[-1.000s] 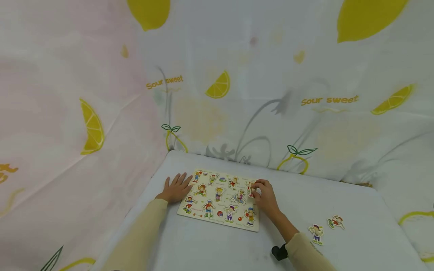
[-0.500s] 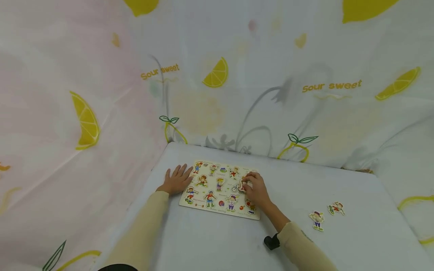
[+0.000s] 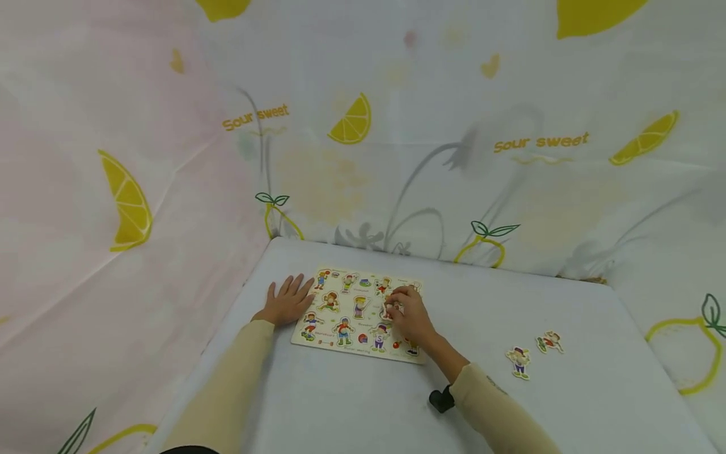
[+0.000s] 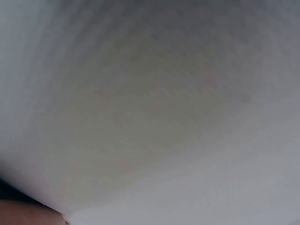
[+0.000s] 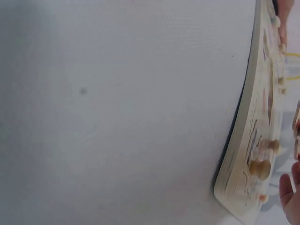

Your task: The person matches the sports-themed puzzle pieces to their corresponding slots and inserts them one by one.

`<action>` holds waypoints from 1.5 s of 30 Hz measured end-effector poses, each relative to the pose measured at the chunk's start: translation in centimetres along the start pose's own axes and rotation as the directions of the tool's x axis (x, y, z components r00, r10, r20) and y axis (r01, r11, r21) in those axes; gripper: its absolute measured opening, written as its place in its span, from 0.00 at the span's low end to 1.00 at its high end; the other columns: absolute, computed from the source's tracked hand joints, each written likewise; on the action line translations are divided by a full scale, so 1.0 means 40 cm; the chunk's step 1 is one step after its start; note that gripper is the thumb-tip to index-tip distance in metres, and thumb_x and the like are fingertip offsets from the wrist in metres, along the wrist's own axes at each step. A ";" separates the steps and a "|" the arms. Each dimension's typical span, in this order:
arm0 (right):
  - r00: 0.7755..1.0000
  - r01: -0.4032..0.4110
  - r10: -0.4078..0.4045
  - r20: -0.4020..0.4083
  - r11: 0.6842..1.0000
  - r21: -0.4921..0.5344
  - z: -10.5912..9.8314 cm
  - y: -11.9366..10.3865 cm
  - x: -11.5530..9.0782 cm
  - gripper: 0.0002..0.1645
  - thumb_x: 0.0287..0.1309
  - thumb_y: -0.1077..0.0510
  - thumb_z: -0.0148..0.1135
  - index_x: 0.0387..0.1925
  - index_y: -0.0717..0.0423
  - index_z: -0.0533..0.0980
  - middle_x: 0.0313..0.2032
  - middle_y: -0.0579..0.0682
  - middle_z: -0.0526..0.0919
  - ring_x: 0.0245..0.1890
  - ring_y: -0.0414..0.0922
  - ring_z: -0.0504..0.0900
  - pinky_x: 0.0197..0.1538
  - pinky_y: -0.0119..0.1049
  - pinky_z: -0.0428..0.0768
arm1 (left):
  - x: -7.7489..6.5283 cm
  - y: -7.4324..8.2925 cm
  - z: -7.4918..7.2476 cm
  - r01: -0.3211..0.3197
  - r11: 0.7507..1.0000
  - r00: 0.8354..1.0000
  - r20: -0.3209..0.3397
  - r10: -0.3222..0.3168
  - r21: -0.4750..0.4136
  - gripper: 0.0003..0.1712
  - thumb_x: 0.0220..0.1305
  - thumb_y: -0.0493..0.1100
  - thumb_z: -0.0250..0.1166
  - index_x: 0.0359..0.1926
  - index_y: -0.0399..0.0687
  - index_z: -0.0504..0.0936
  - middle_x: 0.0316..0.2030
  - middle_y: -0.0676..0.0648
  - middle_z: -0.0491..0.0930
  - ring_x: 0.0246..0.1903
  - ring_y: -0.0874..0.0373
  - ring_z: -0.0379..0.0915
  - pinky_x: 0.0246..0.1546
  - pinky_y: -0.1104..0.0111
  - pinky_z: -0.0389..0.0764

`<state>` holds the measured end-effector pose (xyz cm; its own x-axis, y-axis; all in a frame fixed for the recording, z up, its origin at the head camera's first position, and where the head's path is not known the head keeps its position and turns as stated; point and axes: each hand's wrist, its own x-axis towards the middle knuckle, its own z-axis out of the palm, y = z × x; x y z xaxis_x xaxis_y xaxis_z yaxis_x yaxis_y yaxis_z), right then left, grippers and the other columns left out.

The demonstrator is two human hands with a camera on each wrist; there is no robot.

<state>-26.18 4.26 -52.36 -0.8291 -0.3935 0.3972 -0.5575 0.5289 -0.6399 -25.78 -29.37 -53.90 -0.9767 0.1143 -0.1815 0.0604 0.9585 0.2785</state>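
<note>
A cream wooden puzzle board with sport figures lies flat on the table. My left hand rests with spread fingers at the board's left edge. Over the board's right half, my right hand pinches a figure-shaped puzzle piece, which covers most of the cyclist figure. In the right wrist view, that piece appears at the right border, above the board; round wooden knobs stand up from the board's pieces. The left wrist view shows mostly blurred white cloth and a bit of skin in the lower-left corner.
Two loose puzzle pieces, a figure in a purple cap and a figure leaning sideways, lie on the white table to the right. Curtains with lemon prints hang behind and on the left. Something black sits at my right wrist.
My right hand has carried the puzzle piece leftward from the board's right edge to over the cyclist figure. The left hand stays at the board's edge. The head view has shifted slightly.
</note>
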 end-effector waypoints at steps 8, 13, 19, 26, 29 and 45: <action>1.000 0.022 -0.022 0.006 0.999 -0.030 0.048 -0.033 0.050 0.03 0.61 0.64 0.66 0.36 0.61 0.83 0.51 0.61 0.78 0.55 0.58 0.75 0.55 0.54 0.77 | -0.008 -0.005 -0.004 -0.016 1.000 0.999 -0.038 0.016 0.013 0.38 0.77 0.64 0.32 0.79 0.52 0.48 0.79 0.39 0.42 0.77 0.37 0.33 0.69 0.33 0.30; 0.998 -0.009 0.013 0.065 0.998 -0.063 0.101 -0.070 0.112 0.05 0.64 0.61 0.64 0.38 0.57 0.83 0.53 0.59 0.78 0.57 0.58 0.75 0.56 0.53 0.77 | -0.001 -0.001 0.016 -0.008 1.000 1.000 -0.030 0.008 0.015 0.38 0.77 0.64 0.32 0.79 0.53 0.46 0.79 0.40 0.40 0.77 0.38 0.32 0.70 0.34 0.29; 0.985 -0.052 0.078 0.152 0.984 -0.169 0.182 -0.126 0.218 0.07 0.65 0.60 0.62 0.41 0.55 0.84 0.54 0.57 0.78 0.56 0.57 0.76 0.56 0.51 0.78 | -0.010 0.008 0.010 -0.022 1.000 0.999 -0.046 0.022 0.002 0.38 0.77 0.63 0.34 0.79 0.52 0.48 0.78 0.38 0.43 0.77 0.37 0.35 0.69 0.33 0.32; 0.966 -0.066 0.127 0.227 0.963 -0.260 0.291 -0.151 0.316 0.08 0.65 0.54 0.62 0.40 0.50 0.85 0.48 0.51 0.81 0.51 0.51 0.78 0.55 0.51 0.77 | -0.030 0.009 -0.016 0.028 0.999 0.999 -0.042 -0.027 0.042 0.35 0.78 0.59 0.38 0.78 0.51 0.51 0.78 0.39 0.46 0.77 0.38 0.38 0.70 0.34 0.36; 0.968 -0.052 0.124 0.218 0.950 -0.308 0.317 -0.135 0.323 0.06 0.63 0.53 0.64 0.36 0.46 0.86 0.45 0.49 0.82 0.48 0.50 0.79 0.53 0.52 0.78 | -0.027 0.012 -0.007 0.006 1.000 0.999 -0.035 -0.005 0.017 0.36 0.78 0.61 0.37 0.78 0.51 0.50 0.78 0.39 0.45 0.77 0.38 0.37 0.70 0.34 0.36; 0.965 -0.130 0.183 0.190 0.957 -0.261 0.309 -0.168 0.300 0.08 0.61 0.55 0.68 0.39 0.54 0.81 0.55 0.57 0.74 0.53 0.54 0.76 0.53 0.47 0.78 | -0.032 0.024 -0.007 0.021 0.999 1.000 -0.015 -0.021 0.030 0.33 0.78 0.60 0.38 0.78 0.58 0.51 0.79 0.41 0.44 0.77 0.39 0.36 0.70 0.34 0.36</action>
<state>-31.86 -13.33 -51.44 -0.8940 -0.4254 0.1411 -0.4361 0.7532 -0.4924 -24.52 -28.66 -53.14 -0.9807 0.0903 -0.1734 0.0455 0.9681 0.2465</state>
